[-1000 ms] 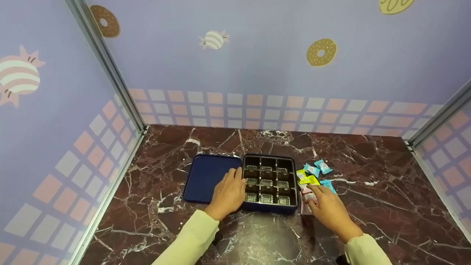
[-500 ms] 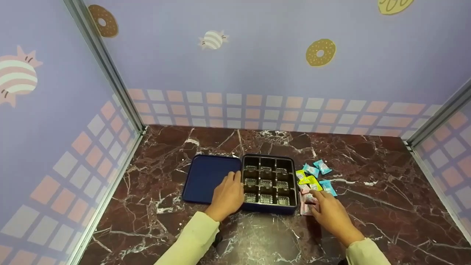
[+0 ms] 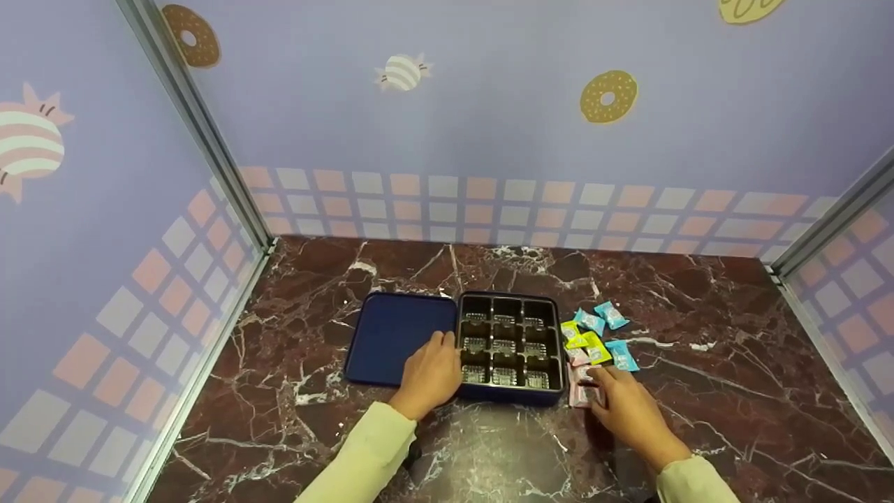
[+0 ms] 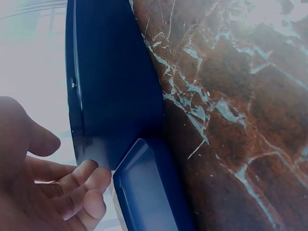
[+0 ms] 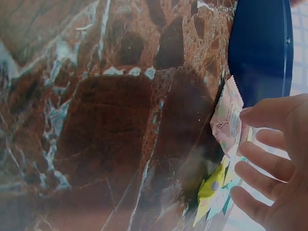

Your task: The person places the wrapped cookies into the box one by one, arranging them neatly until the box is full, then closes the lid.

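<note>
A dark blue box (image 3: 510, 399) with nine empty compartments lies at mid-table, its flat blue lid (image 3: 391, 346) beside it on the left. My left hand (image 3: 438, 358) rests over the seam between lid and box; in the left wrist view its loosely curled fingers (image 4: 89, 185) touch the box's corner (image 4: 144, 192) below the lid (image 4: 115, 82). My right hand (image 3: 609, 391) is at the box's right front corner, thumb and fingertips (image 5: 262, 114) pinching a pink wrapped candy (image 5: 226, 120). A yellow candy (image 5: 210, 188) lies just beyond it.
Loose wrapped candies lie right of the box: two blue ones (image 3: 602, 318), yellow ones (image 3: 585, 342), another blue (image 3: 621, 356) and pink (image 3: 577, 357). Patterned walls close in the marble tabletop (image 3: 712, 391) at the back and on both sides.
My right hand has drawn back toward me from the yellow candies to the pink candy at the box's front corner. The left hand has barely moved.
</note>
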### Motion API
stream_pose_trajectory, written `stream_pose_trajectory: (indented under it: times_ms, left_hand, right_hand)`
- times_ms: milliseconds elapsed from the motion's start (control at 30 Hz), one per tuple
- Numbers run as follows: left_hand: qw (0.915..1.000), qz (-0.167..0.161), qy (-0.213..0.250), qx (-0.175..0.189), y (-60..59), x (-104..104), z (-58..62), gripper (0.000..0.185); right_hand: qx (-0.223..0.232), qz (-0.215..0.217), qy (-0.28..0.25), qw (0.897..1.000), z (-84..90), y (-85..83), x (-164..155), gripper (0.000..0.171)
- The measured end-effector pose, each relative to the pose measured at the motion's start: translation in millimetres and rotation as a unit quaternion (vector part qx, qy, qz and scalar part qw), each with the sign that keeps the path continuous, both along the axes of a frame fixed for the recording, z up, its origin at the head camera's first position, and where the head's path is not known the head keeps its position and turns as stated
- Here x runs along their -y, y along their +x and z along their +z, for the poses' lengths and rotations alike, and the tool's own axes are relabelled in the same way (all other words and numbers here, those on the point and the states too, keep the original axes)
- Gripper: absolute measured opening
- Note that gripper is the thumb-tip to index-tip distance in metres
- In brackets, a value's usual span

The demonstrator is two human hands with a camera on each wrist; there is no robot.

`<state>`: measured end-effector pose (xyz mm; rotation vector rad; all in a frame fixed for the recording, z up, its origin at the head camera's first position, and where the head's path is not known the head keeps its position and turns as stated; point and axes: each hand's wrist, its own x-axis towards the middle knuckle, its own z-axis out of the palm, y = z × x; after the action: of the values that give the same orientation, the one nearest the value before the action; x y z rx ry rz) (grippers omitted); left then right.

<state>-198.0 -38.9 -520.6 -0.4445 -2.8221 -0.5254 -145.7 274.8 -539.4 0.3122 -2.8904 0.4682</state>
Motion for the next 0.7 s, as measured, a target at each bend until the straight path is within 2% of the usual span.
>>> stream_pose_trajectory:
  times_ms: [300, 700]
  left_hand:
    - [0.9998, 0.002, 0.009, 0.016, -3.3, 0.9, -2.1, 0.025]
    - [0.9996, 0.011, 0.009, 0.025, -8.2, -0.5, -7.1, 0.02]
  right_hand:
    - [0.015, -0.012, 0.008, 1.0, -3.5, 0.0, 1.2, 0.041]
    - [-0.018, 0.012, 0.009, 1.0, -9.6, -4.4, 2.3, 0.037]
